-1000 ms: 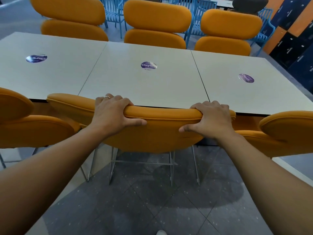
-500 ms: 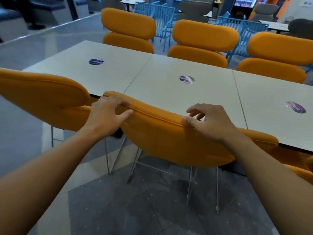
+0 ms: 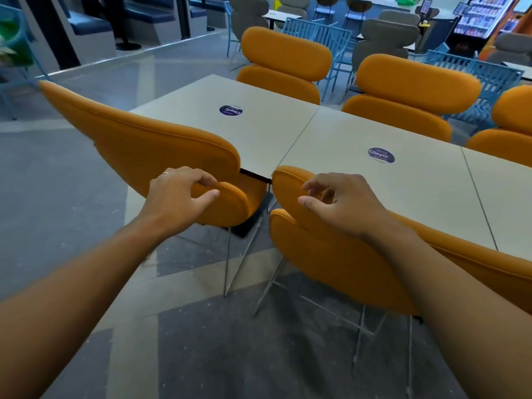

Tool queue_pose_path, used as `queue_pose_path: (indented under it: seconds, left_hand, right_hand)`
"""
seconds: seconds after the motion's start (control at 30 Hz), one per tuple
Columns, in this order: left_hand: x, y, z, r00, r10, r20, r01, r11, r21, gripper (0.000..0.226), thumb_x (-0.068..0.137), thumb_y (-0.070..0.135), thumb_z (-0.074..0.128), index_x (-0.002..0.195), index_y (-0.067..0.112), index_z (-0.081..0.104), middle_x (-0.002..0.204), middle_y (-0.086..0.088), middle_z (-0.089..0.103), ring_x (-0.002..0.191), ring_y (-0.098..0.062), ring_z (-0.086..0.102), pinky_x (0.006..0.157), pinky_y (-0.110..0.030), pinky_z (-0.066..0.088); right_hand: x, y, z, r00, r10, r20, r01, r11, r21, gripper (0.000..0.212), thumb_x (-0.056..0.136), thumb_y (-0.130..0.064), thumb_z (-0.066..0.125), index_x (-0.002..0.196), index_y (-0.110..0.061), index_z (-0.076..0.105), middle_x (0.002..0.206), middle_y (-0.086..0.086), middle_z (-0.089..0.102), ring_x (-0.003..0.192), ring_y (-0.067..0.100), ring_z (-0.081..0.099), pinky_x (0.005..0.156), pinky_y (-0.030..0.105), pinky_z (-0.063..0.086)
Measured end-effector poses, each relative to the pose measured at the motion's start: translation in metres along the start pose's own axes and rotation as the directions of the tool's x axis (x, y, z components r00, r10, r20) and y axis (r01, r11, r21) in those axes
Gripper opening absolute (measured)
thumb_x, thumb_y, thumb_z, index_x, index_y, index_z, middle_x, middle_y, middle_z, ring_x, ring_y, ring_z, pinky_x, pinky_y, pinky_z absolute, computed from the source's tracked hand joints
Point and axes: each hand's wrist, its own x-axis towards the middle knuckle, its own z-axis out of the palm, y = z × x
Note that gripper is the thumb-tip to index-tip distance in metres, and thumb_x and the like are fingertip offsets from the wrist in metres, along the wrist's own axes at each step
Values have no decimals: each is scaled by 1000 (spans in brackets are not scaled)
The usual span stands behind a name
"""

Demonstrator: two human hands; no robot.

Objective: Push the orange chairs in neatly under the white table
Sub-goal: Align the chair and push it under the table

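Gripping an orange chair (image 3: 138, 145) with left hand (image 3: 178, 197), right hand (image 3: 342, 205) loose; sticker (image 3: 381, 155) reads "ClayG".

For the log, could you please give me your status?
Left hand gripping left orange chair. Right hand loose, over next chair. Nothing seen in the way.

five padded orange chairs (image 3: 144, 145) stand at the long white desk (image 3: 339, 131): two along its near edge, three along its far edge. two round purple stickers (image 3: 230, 110) lie on the desk.
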Motion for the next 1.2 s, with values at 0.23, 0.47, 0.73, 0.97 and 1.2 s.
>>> queue_pose_path:
  seconds: [0.23,0.47,0.73,0.97,1.2]
  left_hand:
    - [4,-68,-41,1000,-30,-3,30,999,13,27,90,41,63,111,25,69,114,2,68,110,-21,57,94,-53,49]
    - [32,-111,-66,998,-35,-50,36,999,26,27,90,43,62,110,25,69,111,2,69,105,-20,60,91,-54,51]
    - [103,-145,-75,994,7,-108,-1,999,53,30,92,41,60,111,21,70,109,-1,70,100,-20,62,90,-45,53]
    - [173,-179,-75,992,-3,-123,16,994,105,29,91,42,60,109,22,70,105,-2,69,94,-19,61,86,-44,54]
    - [213,-218,-65,997,-55,-60,66,979,195,50,83,62,45,111,28,69,112,-2,68,101,-23,59,90,-53,48]
  right_hand:
    - [40,-47,43,1000,-1,23,1,1000,-23,31,93,-46,66,116,-27,70,96,-17,64,86,8,62,73,25,53]
    - [90,-71,62,1000,-29,-1,29,1000,7,33,91,-46,67,119,-28,69,99,-17,64,87,9,63,78,37,59]
    - [177,-78,83,996,-73,-51,73,997,4,42,92,-50,64,126,-25,65,113,-7,68,94,12,61,79,37,55]
    - [256,-73,105,998,-50,32,48,996,71,49,89,-61,61,127,-30,63,116,-11,66,97,10,61,85,41,57]
    - [300,-82,134,980,-27,195,4,993,116,69,77,-80,55,133,-38,57,126,-12,63,107,13,58,89,42,55]
